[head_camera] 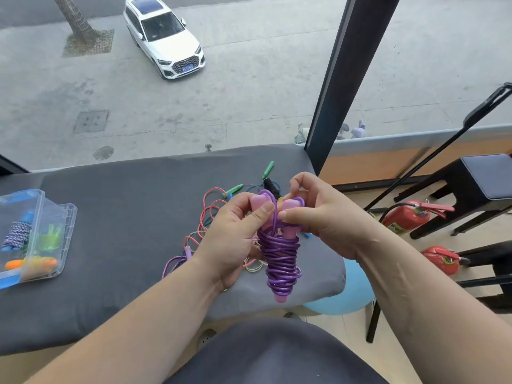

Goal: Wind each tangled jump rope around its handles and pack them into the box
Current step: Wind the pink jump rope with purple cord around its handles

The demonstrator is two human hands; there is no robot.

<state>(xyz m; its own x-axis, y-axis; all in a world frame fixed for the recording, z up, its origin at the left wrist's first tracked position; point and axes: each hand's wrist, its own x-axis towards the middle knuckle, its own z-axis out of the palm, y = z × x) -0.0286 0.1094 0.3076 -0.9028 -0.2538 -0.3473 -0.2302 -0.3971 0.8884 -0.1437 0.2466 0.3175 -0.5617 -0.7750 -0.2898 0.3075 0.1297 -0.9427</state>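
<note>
Purple jump rope [280,254] is wound round its pink handles [260,202], and we grip it in our left hand [235,236]. Our right hand [321,217] pinches it up top

I log: box [59,217] far left on cushion [124,217], packed ropes [16,234] inside. Rope tangle [213,209] right of centre; left hand [235,239], right hand [327,223] before it, rope bundle [279,256] between them.

A person's left hand [235,239] grips a purple jump rope [279,253] coiled around its two pink handles [259,202], while the right hand [324,217] pinches the cord near their tops, above the front right corner of the grey bench [124,217]. Tangled ropes [212,209] lie just behind, and a clear box [63,245] holding wound ropes sits at the left edge.
</note>
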